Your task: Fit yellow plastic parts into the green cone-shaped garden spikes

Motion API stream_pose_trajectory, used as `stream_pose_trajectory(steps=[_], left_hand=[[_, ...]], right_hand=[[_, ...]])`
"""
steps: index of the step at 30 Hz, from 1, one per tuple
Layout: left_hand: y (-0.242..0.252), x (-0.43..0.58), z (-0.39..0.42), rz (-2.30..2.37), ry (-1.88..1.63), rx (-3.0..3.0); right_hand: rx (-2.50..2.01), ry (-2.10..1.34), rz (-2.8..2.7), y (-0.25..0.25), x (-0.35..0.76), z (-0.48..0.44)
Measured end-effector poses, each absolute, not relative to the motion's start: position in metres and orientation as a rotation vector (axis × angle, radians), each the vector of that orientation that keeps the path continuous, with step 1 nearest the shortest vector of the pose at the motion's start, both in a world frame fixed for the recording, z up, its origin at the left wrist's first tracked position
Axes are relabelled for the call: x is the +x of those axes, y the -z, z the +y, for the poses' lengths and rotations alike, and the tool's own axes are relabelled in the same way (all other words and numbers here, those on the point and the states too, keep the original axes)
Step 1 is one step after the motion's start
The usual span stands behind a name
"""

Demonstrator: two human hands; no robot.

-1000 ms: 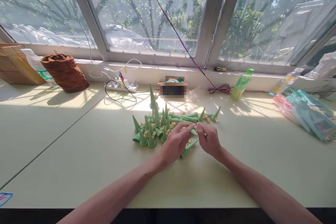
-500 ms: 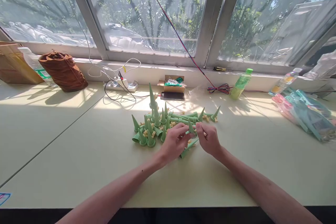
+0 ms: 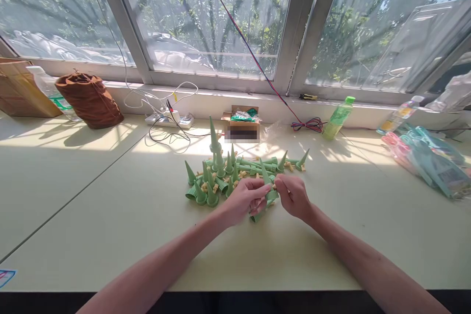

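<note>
My left hand (image 3: 243, 200) is closed around the base of a green plastic plant watering spike (image 3: 265, 175), whose point leans up and away. Right beside it, my right hand (image 3: 295, 197) pinches a small yellowish valve piece (image 3: 274, 187) against the spike's side; how far it sits in the spike cannot be made out. Behind and left of the hands spreads a pile of similar green spikes (image 3: 211, 195), many standing point up, with more yellowish pieces (image 3: 216, 188) among them. A green tube (image 3: 255, 217) lies partly hidden under my left hand.
Beyond the pile stand a small open cardboard box (image 3: 245, 122) and a white power strip (image 3: 184, 121) with cables. A green-capped bottle (image 3: 336, 120) and plastic-bagged goods (image 3: 437, 162) are to the right. At the left is a brown drawstring bag (image 3: 88, 100).
The held spike has tilted and risen, so more of its cone and base shows. My left hand has turned slightly; my right hand stays nearly in place, the yellowish valve piece now visible at its fingertips.
</note>
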State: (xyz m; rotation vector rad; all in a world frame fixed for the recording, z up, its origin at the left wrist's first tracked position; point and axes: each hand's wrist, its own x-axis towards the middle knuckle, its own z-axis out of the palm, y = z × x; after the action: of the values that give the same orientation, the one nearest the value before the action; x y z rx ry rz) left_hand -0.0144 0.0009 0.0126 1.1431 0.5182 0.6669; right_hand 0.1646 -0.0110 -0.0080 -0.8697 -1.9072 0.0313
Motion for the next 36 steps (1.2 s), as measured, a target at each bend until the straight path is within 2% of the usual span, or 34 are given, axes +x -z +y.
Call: stream_pose_trajectory(steps=[4,13,21,25,36], left_hand=[[-0.012,-0.014,0.001,0.515,-0.644,1.094],[-0.015,-0.013,-0.003,0.594,-0.755,1.452],[-0.005,-0.009,-0.004,0.665,-1.130,1.943],[0.000,-0.011,-0.002,0.610,-1.149,2.109],[-0.008,-0.008,-0.002,0.616,-0.979,1.596]], right_hand=[[-0.830,-0.031,-1.909,0.007,0.163,-0.011],[-0.885,-0.002,-1.876,0.006,0.160,-0.011],[-0.956,-0.063,-1.840,0.009,0.158,-0.009],[-0.983,-0.098,-1.840,0.011,0.157,-0.009],[-0.989,-0.117,-1.826,0.010,0.158,-0.010]])
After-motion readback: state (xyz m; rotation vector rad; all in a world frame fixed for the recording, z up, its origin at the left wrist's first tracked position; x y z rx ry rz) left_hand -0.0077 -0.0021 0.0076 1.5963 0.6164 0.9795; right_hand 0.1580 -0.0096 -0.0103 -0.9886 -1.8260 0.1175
